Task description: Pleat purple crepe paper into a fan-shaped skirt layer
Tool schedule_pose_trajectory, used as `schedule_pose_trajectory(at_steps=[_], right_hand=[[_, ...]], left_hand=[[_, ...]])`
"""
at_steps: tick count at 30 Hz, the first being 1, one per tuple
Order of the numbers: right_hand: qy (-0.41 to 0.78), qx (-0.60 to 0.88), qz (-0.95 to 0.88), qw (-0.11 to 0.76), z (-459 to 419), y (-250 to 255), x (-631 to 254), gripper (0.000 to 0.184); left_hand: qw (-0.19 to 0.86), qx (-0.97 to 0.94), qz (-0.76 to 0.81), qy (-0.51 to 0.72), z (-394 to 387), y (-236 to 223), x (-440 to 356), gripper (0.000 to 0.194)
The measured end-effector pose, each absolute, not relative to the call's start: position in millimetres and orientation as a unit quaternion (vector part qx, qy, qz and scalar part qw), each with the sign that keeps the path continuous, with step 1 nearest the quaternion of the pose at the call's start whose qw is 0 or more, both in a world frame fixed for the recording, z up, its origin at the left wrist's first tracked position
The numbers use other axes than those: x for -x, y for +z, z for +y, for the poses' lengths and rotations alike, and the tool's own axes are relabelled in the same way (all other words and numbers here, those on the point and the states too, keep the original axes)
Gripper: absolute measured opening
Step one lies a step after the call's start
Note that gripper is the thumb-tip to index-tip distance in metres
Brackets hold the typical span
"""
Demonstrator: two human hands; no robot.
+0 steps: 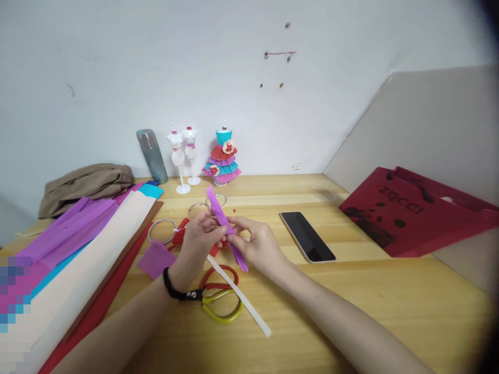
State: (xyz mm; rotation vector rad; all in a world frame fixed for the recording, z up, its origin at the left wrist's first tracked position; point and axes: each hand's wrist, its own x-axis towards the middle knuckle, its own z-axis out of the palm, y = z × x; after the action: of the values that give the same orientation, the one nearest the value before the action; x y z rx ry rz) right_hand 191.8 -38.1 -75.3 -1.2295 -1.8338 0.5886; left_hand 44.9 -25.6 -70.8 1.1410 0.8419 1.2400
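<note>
Both hands meet over the wooden table [351, 306] and pinch a narrow folded strip of purple crepe paper [219, 212]. My left hand [198, 244] grips the strip near its middle, and a black band circles that wrist. My right hand [257, 244] pinches the lower part, whose end [240, 261] hangs below the fingers. Under the hands lie scissors with red and yellow-green handles [220, 298] and a white glue stick [241, 301]. A purple paper square [156, 258] and red paper scraps [180, 234] lie by the left hand.
Long crepe paper sheets [86, 254] in purple, cream, blue and red lie at left. Metal rings [161, 230] lie behind the hands. A phone [307, 236] and red bag [413, 215] lie right. At the wall: a grey bottle [152, 156], two white mannequins [183, 150], a dressed one [223, 156], brown cloth [86, 187].
</note>
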Motion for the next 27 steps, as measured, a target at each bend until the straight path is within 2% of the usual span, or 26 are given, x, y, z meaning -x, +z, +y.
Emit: schedule_pose_trajectory(at_steps=[6,10,13,17,23,27], right_hand=[[0.313,0.504,-0.687,0.420,-32.4,-78.8,-192.9,0.034],[0.362,0.486,-0.681,0.412,-30.0,-81.6,-194.3,0.019],[0.460,0.462,-0.633,0.417,-27.2,-85.3,-194.0,0.009],[0.575,0.428,-0.542,0.439,-25.4,-85.4,-193.6,0.021],[0.626,0.384,-0.509,0.449,-27.8,-79.7,-194.6,0.031],[0.605,0.391,-0.518,0.461,-26.1,-83.5,-194.3,0.032]], left_hand=[[0.582,-0.488,0.365,0.539,-27.1,-68.2,-45.9,0.026],[0.577,-0.473,0.363,0.558,-25.8,-68.7,-45.0,0.030],[0.582,-0.473,0.360,0.555,-25.1,-67.1,-43.6,0.037],[0.592,-0.490,0.361,0.528,-23.4,-65.0,-40.9,0.050],[0.596,-0.559,0.397,0.418,-21.4,-71.0,-37.5,0.030],[0.565,-0.568,0.414,0.432,-21.0,-74.6,-39.3,0.022]])
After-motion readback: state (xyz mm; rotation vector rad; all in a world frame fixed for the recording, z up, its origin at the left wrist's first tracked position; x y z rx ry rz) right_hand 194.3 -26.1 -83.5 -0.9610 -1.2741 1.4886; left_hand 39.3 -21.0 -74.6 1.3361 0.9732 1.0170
